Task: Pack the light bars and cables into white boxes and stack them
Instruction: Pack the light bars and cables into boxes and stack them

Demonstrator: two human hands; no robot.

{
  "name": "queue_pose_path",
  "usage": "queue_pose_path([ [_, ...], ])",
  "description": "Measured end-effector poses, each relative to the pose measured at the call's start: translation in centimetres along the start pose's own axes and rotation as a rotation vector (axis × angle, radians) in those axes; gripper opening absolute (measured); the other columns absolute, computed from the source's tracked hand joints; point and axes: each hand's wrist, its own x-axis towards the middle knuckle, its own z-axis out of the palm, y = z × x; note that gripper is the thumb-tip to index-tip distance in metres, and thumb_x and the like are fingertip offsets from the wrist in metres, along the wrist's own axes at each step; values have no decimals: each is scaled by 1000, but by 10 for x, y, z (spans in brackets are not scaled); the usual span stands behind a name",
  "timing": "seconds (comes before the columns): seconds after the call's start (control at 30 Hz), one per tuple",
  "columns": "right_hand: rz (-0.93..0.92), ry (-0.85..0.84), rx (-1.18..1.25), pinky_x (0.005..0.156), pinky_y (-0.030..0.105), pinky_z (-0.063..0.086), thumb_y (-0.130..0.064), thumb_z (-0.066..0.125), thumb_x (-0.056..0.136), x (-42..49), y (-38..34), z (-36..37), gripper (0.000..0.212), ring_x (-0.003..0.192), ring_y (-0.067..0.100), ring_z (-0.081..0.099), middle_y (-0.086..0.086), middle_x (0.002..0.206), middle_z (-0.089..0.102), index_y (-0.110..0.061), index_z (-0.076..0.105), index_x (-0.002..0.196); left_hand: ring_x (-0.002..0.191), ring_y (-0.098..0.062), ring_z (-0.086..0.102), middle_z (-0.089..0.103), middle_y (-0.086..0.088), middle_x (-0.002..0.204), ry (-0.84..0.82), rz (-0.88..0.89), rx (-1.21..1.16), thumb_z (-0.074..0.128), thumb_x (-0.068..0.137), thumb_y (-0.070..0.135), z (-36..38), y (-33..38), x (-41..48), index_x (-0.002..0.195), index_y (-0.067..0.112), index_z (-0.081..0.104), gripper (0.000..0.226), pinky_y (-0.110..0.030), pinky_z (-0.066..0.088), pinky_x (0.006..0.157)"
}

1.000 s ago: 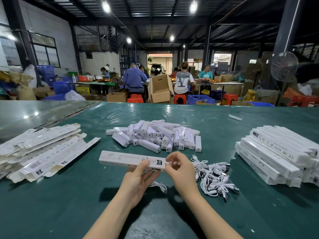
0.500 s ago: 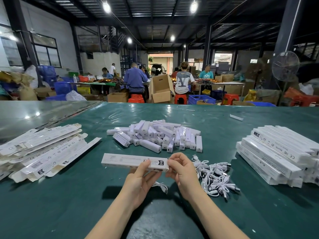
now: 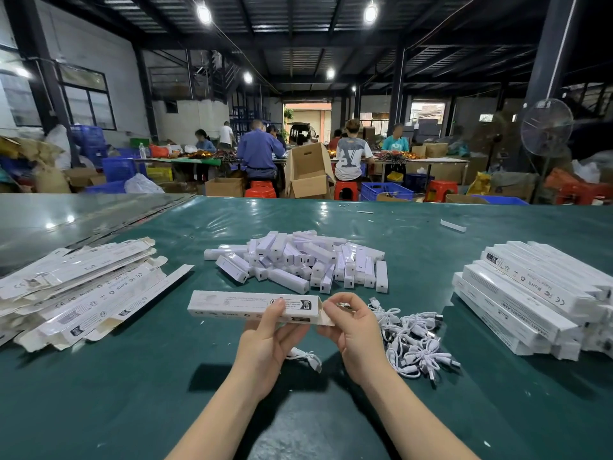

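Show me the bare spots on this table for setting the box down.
Bare green table lies near left in front of the flat cartons, near right in front of the packed stack, and far beyond the light bars. Crowded at centre: held box, left hand, right hand, cables.

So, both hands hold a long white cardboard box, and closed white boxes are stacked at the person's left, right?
No: the head view shows the closed white boxes stacked at the person's right. The left hand and right hand hold the long white cardboard box.
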Motion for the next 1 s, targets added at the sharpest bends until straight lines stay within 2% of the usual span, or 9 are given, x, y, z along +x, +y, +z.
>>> queue_pose_path([
  [0.13, 88, 24, 147, 50, 22, 53, 3, 56, 85, 1, 0, 0, 14, 53, 12, 64, 4, 60, 66, -6, 56, 74, 69, -18, 71, 73, -7, 75, 47, 87, 29, 52, 90, 7, 1, 0, 0, 90, 8, 57, 5, -25, 57, 59],
  [0.3, 84, 21, 117, 53, 18, 53, 12, 59, 78, 2, 2, 4, 23, 57, 12, 65, 5, 62, 65, -4, 61, 63, 73, -19, 71, 72, -8, 78, 60, 120, 110, 56, 88, 7, -1, -4, 0, 94, 9, 54, 7, -25, 57, 61],
  [0.6, 51, 69, 91, 51, 15, 51, 11, 60, 79, 3, 2, 2, 20, 54, 9, 64, 2, 57, 65, -3, 61, 64, 70, -18, 71, 72, -3, 74, 43, 96, 67, 55, 88, 5, -2, -4, 1, 91, 11, 53, 8, -25, 56, 57],
  [0.8, -59, 161, -77, 53, 13, 49, 7, 64, 79, 2, 6, 4, 19, 51, 4, 61, -5, 52, 64, -5, 65, 65, 74, -19, 70, 68, -10, 87, 68, 99, 106, 57, 86, 3, -1, -8, 2, 90, 9, 55, 7, -27, 58, 61],
  [0.9, -69, 228, -86, 56, 18, 49, 5, 65, 80, 2, 9, 6, 20, 51, 5, 57, -6, 52, 63, -6, 65, 64, 84, -25, 66, 65, -15, 96, 89, 98, 141, 57, 87, 2, 1, -11, 1, 92, 7, 55, 7, -27, 58, 63],
  [1.0, -44, 301, -9, 59, 19, 47, 5, 62, 82, -1, 10, 13, 22, 54, 7, 54, -4, 53, 63, -7, 64, 65, 85, -27, 64, 64, -15, 95, 127, 92, 111, 56, 88, 0, 6, -13, -2, 90, 7, 55, 7, -25, 58, 61],
])
